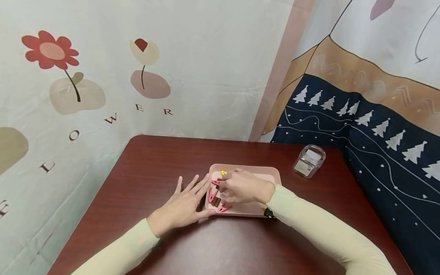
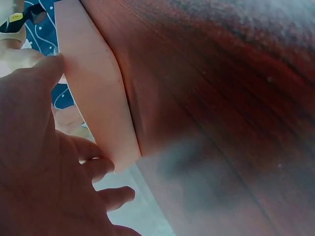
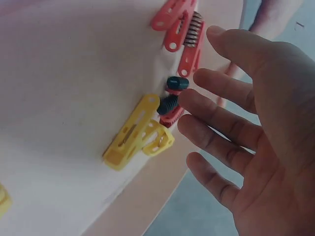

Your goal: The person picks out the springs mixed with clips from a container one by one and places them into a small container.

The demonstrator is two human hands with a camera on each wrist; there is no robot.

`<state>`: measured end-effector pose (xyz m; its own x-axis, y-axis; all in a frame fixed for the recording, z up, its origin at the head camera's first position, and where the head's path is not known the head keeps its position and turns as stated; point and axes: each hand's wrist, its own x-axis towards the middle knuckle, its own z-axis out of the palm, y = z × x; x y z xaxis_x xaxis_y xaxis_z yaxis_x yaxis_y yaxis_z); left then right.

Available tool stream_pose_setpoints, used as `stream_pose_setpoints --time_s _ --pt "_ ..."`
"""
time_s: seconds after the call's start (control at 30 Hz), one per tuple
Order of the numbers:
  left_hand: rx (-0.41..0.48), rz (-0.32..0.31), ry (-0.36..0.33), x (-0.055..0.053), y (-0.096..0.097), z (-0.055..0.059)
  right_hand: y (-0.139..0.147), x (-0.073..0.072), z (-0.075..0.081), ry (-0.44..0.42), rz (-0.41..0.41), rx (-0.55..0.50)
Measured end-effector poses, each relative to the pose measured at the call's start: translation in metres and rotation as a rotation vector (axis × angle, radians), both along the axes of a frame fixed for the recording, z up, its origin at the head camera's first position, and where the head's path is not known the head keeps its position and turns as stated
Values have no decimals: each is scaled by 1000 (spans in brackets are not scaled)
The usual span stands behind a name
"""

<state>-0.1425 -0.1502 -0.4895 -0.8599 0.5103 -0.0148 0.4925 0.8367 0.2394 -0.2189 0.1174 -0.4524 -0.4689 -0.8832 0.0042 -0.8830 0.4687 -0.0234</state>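
A shallow pink tray (image 1: 275, 175) sits on the table. At its left end, my left hand (image 1: 182, 204) lies with fingers spread; the thumb and some fingertips touch the rim. The left wrist view shows them along the tray's outer wall (image 2: 96, 93). My right hand (image 3: 266, 123) is over the tray's left part, loosely bent fingers close to the clips and nothing between them. Pink clips (image 3: 189, 56) lie along that end, with a ribbed brown piece (image 1: 215, 201) among them. A yellow clip (image 3: 130, 132) lies beside small dark pieces (image 3: 169, 104).
A clear plastic jar (image 1: 309, 162) with a label stands at the table's back right. Another yellow clip (image 3: 3, 200) shows at the right wrist view's left edge. Printed cloths (image 1: 206, 76) hang behind the dark red table (image 1: 165, 160) and at its right side.
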Motion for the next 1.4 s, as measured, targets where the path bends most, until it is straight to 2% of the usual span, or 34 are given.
stream_pose_setpoints --time_s 0.23,0.67,0.93,1.1,1.4 --pt "-3 -16 -9 0 2 -1 -10 0 -3 -25 -7 71" --pt "-1 -10 -8 0 3 -1 -24 0 -11 33 -37 139" --pt "7 -7 0 1 2 -1 -28 3 -13 74 -43 141" --pt "0 -4 -9 1 0 -1 -26 3 -13 59 -40 130" --pt "3 -13 -3 -2 -3 0 -10 -1 -1 32 -74 78"
